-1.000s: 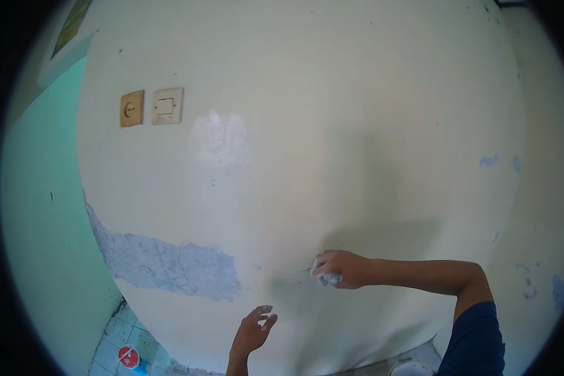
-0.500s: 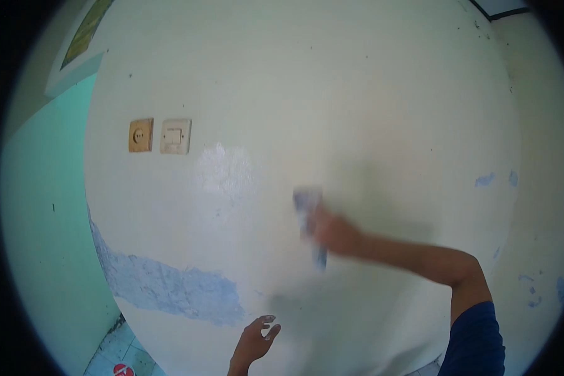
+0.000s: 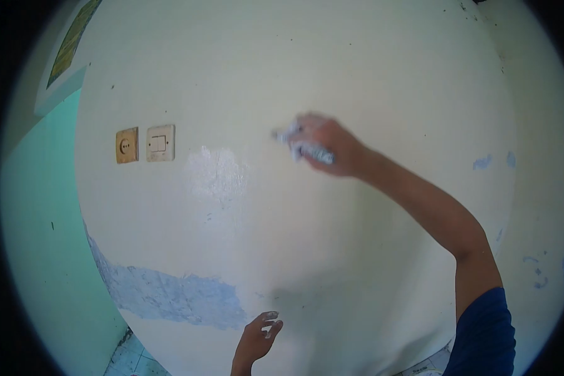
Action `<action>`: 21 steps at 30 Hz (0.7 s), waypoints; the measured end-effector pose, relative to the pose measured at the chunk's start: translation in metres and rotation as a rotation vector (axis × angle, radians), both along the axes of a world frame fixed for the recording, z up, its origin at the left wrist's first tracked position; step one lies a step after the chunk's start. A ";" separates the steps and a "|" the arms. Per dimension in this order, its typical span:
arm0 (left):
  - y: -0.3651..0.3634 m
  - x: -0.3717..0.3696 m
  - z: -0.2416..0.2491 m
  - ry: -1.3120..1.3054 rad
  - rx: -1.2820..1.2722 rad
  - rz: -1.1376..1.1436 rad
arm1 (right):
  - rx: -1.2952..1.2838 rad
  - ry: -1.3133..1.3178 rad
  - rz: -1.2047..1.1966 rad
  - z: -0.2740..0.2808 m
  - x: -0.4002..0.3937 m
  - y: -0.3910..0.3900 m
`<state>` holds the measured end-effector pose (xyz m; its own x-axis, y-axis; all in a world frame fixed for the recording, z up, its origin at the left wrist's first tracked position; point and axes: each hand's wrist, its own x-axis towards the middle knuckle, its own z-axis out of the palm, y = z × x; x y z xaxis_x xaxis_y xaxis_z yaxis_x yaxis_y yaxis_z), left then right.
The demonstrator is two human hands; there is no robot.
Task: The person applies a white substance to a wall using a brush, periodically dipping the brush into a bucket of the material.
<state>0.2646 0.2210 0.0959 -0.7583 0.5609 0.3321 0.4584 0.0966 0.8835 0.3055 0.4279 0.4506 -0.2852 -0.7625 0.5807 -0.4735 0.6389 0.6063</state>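
Observation:
My right hand (image 3: 329, 144) is raised against the middle of the cream wall (image 3: 357, 81), its fingers closed around a putty knife (image 3: 317, 153). The knife is smeared with pale filler and partly blurred. Its thin end points left, and my fingers cover much of the rest. White residue marks the fingers. Low in the view, my left hand (image 3: 257, 336) is held up before the wall, thumb and fingers curved and apart, with whitish smears on the tips. Nothing shows in it.
A yellowed socket (image 3: 127, 145) and a light switch (image 3: 161, 143) are on the wall at left. Below them are a shiny damp-looking patch (image 3: 218, 172) and a bare bluish patch (image 3: 175, 297). A green wall (image 3: 37, 219) stands beyond the left edge. Floor tiles (image 3: 135, 354) show at bottom left.
My right hand has moved up the wall with the putty knife, which has turned from near upright to slanting. My left hand has hardly moved. The view has shifted slightly.

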 end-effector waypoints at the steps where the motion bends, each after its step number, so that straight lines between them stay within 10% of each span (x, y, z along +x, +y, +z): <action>1: 0.000 0.002 0.000 -0.011 0.005 0.005 | -0.008 0.034 -0.050 0.010 0.016 -0.014; 5: -0.001 0.007 -0.014 -0.061 0.032 0.006 | 0.239 0.156 -0.169 -0.071 -0.035 0.010; 8: -0.008 0.007 -0.022 -0.083 0.025 0.012 | 0.468 -0.260 -0.403 -0.192 -0.022 -0.004; 13: -0.031 0.003 -0.031 -0.054 0.044 0.063 | -0.067 -0.983 -0.016 -0.213 -0.025 -0.010; 16: -0.041 0.004 -0.030 -0.064 0.082 0.119 | -0.232 -0.863 0.045 -0.145 -0.068 -0.006; 21: -0.052 0.008 -0.032 -0.111 0.098 0.161 | 0.062 0.208 -0.184 -0.015 -0.028 -0.073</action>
